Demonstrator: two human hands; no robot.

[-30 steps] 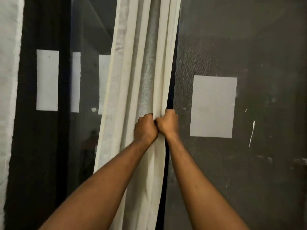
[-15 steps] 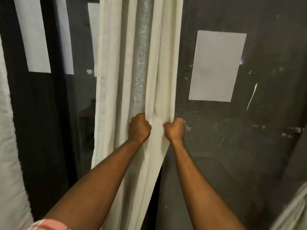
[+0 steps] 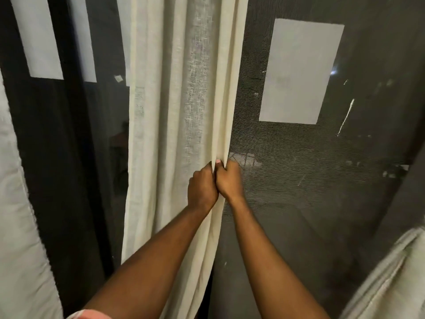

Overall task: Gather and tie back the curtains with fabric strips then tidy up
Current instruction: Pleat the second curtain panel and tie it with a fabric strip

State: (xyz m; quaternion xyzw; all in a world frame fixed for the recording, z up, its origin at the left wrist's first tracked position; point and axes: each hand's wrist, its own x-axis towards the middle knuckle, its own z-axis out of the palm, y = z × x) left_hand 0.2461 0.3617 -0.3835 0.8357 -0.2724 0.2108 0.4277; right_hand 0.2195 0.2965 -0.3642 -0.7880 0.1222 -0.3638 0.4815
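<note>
At the bottom edge, a bit of pink striped sleeve (image 3: 92, 315) shows on the left arm. Both bare forearms reach forward and upward to the middle of the view. The left hand (image 3: 202, 188) and the right hand (image 3: 228, 180) are closed into fists and touch each other side by side. The fingers (image 3: 231, 164) of each hand are curled round the gathered folds at the right edge of the long cream-white woven curtain (image 3: 165, 111). The folds are pinched between the two fists, and one pale thumbnail shows on top.

The curtain hangs straight down in the centre, from the top of the view to the bottom, with some thin, half-transparent bands in it. Another white fabric panel (image 3: 16, 203) hangs at the far left, and a pale bunch of cloth (image 3: 391, 277) shows at the lower right corner.

Behind the curtain is a dark mesh screen (image 3: 299, 180) with a white rectangular sheet (image 3: 301, 71) on it. At the left, behind a black frame (image 3: 57, 157), similar white rectangles (image 3: 39, 38) show.
</note>
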